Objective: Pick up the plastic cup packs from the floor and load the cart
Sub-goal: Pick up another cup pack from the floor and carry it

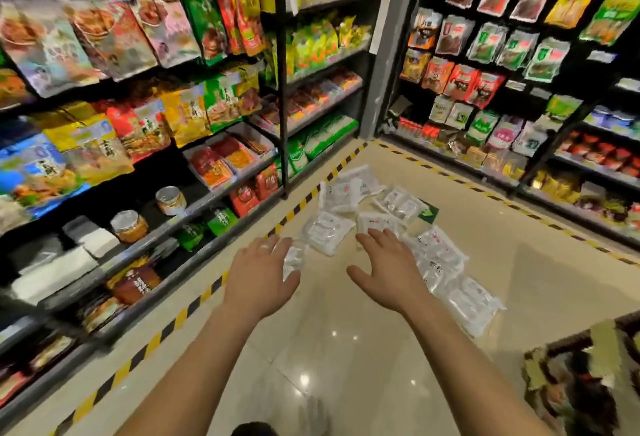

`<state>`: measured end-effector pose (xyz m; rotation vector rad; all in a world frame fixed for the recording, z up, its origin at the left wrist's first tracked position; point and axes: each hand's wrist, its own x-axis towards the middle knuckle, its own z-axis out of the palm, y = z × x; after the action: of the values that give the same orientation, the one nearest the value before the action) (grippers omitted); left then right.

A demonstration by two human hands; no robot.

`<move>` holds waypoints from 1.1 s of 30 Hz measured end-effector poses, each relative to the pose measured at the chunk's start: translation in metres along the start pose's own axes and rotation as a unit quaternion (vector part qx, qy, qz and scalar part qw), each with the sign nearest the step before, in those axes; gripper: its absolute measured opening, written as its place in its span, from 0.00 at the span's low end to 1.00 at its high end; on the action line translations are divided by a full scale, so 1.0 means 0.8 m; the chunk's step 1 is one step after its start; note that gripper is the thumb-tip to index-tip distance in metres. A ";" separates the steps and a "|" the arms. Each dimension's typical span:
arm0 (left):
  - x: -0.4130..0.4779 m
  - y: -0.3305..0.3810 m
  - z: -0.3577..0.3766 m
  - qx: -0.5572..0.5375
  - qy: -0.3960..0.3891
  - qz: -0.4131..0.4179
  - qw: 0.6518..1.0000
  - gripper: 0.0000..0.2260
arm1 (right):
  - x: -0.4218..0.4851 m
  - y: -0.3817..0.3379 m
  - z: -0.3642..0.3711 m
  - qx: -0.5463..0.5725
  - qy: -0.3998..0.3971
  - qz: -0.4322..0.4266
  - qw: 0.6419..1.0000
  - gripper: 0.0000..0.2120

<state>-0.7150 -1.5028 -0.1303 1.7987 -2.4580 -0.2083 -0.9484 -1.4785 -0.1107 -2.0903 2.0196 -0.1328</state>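
Glossy beige tiled floor [346,349], hazard-striped tape [166,328], snack-stocked shelves [173,203] on 2 sides.

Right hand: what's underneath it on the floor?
A white cup pack shows beyond the right hand fingers, more packs beside it. Whether the hand touches it, and what the palm covers, is hidden.

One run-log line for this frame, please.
left hand: open | right hand: open | cup packs: scattered on floor, none lifted

Both bare forearms reach forward side by side, backs of the hands up, the left hand [260,276] and the right hand [386,267] each spread with fingers extended, holding nothing.
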 end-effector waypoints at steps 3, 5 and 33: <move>0.053 -0.011 0.018 -0.030 -0.003 -0.045 0.999 0.30 | 0.080 0.011 -0.004 -0.006 -0.024 -0.035 0.999 0.32; 0.089 -0.024 0.033 -0.044 -0.003 -0.070 0.997 0.34 | 0.135 0.012 0.000 -0.010 -0.044 -0.057 0.997 0.32; 0.476 -0.235 0.387 -0.191 -0.005 -0.533 0.824 0.31 | 0.787 0.005 0.375 0.032 -0.266 -0.264 0.927 0.31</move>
<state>-0.7008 -1.9038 -0.4697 2.6629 -0.9885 -0.6949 -0.8564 -2.0737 -0.4618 -2.2577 1.1098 0.2534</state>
